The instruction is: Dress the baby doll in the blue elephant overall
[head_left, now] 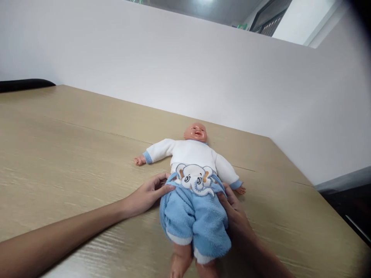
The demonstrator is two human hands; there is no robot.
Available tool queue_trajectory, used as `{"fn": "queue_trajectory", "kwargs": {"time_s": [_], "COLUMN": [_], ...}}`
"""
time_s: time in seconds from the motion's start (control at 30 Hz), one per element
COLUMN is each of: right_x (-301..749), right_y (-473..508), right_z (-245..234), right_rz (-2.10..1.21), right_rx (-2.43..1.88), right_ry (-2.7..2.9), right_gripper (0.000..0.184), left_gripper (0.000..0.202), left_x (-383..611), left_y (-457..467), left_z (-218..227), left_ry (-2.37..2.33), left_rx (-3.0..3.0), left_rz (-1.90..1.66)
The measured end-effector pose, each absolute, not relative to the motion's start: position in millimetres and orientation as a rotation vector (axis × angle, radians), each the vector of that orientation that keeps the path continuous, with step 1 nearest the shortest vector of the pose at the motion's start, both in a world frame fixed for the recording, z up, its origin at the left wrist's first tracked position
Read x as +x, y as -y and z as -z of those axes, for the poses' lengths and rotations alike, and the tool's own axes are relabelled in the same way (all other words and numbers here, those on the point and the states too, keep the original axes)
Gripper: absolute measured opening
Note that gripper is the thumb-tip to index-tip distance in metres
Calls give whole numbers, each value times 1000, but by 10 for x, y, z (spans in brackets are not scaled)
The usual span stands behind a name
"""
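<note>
The baby doll (194, 154) lies face-up on the wood-grain table (87, 154), hips between both grips. The left hand (150, 193) pinches the blue trousers (179, 212) at the waist; the right hand (235, 206), partly obscured, seemingly grips the opposite side.

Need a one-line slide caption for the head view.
Left hand and right hand grip the blue trousers at either side of a doll lying face-up on a wood-toned table.

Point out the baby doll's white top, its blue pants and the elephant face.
White top (193, 152), head view: middle of the chest.
Blue pants (193, 204), head view: front, where the legs meet.
Elephant face (193, 179), head view: between the eyes.
</note>
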State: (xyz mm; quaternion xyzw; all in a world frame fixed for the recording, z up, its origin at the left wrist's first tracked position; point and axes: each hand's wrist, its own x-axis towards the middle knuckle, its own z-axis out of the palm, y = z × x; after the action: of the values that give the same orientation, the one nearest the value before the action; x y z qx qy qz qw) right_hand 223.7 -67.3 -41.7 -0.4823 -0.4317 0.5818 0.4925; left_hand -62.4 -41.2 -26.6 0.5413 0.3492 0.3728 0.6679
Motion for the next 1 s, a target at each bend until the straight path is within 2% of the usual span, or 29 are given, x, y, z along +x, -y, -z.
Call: {"fn": "queue_trajectory", "kwargs": {"time_s": [0.13,0.27,0.5,0.73,0.87,1.0], "right_x": [2295,2333,2300,2310,2321,2311], "right_y": [648,647,720,696,709,733], "right_z": [484,534,417,357,354,292], "right_rz": [-1399,-1371,-1296,-1432,-1457,-1288], "right_rx": [-1163,-1199,-1279,-1266,-1230,-1267], "right_ry": [1072,1123,1216,1205,1224,1321], "right_gripper": [40,48,49,65,54,39], "left_gripper": [37,40,39,39,41,33], "left_x": [-627,-636,-703,-748,-795,-921], "left_y": [371,326,282,232,182,119], "left_z": [320,353,221,220,242,149], "left_ry": [-779,-710,-696,-609,-668,-764], "left_rx": [1155,1004,937,864,974,1332], "left_rz": [-850,-858,-834,-814,-811,-770]}}
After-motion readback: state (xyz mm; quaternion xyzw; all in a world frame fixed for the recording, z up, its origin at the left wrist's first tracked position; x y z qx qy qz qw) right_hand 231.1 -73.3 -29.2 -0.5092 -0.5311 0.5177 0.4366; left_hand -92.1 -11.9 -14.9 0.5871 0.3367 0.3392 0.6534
